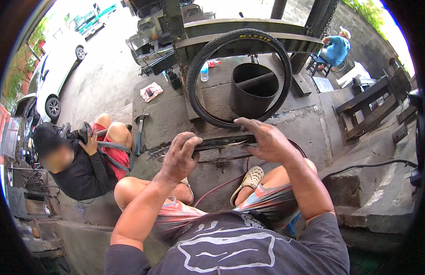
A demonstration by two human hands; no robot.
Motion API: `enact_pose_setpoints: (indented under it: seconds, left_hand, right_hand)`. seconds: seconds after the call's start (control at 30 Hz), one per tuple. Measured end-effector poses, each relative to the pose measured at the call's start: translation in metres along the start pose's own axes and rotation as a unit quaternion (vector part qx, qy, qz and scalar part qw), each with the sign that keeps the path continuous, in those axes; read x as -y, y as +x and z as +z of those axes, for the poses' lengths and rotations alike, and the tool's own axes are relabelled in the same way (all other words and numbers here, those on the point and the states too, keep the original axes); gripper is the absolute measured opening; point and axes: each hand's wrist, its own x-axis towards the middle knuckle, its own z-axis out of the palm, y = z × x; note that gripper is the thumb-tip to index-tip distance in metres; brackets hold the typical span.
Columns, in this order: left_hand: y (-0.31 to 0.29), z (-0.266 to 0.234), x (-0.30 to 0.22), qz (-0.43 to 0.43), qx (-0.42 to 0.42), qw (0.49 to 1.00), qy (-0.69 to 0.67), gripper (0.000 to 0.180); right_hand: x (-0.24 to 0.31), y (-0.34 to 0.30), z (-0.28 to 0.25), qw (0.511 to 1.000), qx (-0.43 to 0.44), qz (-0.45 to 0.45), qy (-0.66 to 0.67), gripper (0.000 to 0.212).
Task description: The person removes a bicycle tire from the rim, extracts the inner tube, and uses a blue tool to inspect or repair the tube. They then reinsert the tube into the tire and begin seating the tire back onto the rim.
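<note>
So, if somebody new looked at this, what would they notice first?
Probably the big black tyre, standing up at the top middle, with a dark cylinder showing through its ring. Just below it, the left hand and right hand hold a dark, narrow thing between them. Off to the left sits a person in a black top, near a blue-handled hammer on the ground.

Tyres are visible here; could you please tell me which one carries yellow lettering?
The bicycle tyre standing upright just beyond the right hand carries it; the tyres on the white car at left show no yellow.
</note>
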Motion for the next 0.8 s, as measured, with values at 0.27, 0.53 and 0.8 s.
enact_pose_setpoints:
  seconds: [0.27, 0.53, 0.8]
  left_hand:
    - [0.015, 0.019, 0.025, 0.146, -0.078, 0.976, 0.142, 0.047]
    - [0.016, 0.013, 0.021, 0.123, -0.062, 0.986, 0.088, 0.028]
    - [0.024, 0.007, -0.002, -0.159, -0.054, 0.977, -0.13, 0.016]
  right_hand:
    - [-0.018, 0.008, 0.026, 0.996, -0.089, 0.028, -0.005, 0.065]
    - [-0.022, 0.006, 0.022, 0.994, -0.104, 0.039, 0.017, 0.067]
    - [-0.035, 0.002, 0.025, 0.988, -0.123, -0.09, 0.014, 0.042]
